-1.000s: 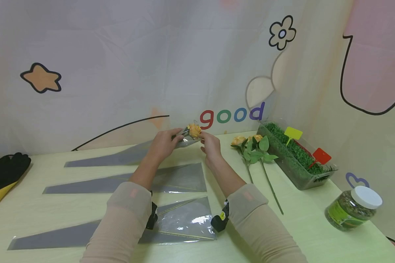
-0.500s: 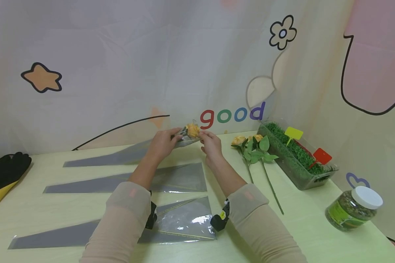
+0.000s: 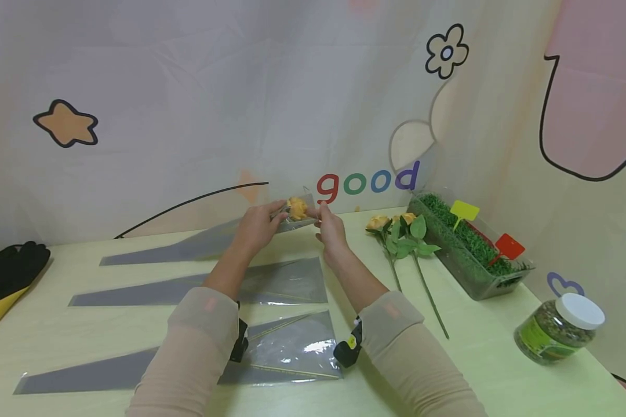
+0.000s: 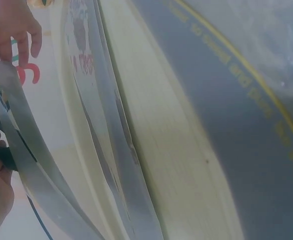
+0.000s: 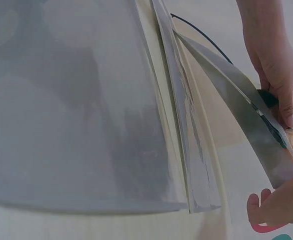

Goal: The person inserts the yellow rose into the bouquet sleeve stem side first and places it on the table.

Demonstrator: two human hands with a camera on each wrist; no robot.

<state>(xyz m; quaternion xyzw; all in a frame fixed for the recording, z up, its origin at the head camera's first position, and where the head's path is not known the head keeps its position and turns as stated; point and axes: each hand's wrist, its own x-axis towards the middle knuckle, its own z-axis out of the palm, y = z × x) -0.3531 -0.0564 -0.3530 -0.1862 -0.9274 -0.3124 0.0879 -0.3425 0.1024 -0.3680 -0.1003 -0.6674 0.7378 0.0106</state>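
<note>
Here, beige sleeves: two, coming in from the bottom edge of the frame.
Near wrapper: it lies flat on the worktop, from lower left to lower centre, partly covered by the left sleeve.
Jar: upright at lower right, with a white lid.
Middle wrapper: also flat, below and left of the centre.
Black-and-yellow glove: at the left edge.
Loose roses: two, right of the centre, stems pointing to the bottom.
Right hand: with bent fingers it pinches the right end of the far wrapper.
Left hand: it grasps the yellow rose just below the bloom; whether film is also caught, I cannot tell.
Rose place: near the centre, between both hands, at the wrapper's right end; how deep inside is not clear.
Planter: right of the centre, clear-walled, with green grass, one yellow tag and one red tag.
Wall: behind everything, with the coloured word "good".
</note>
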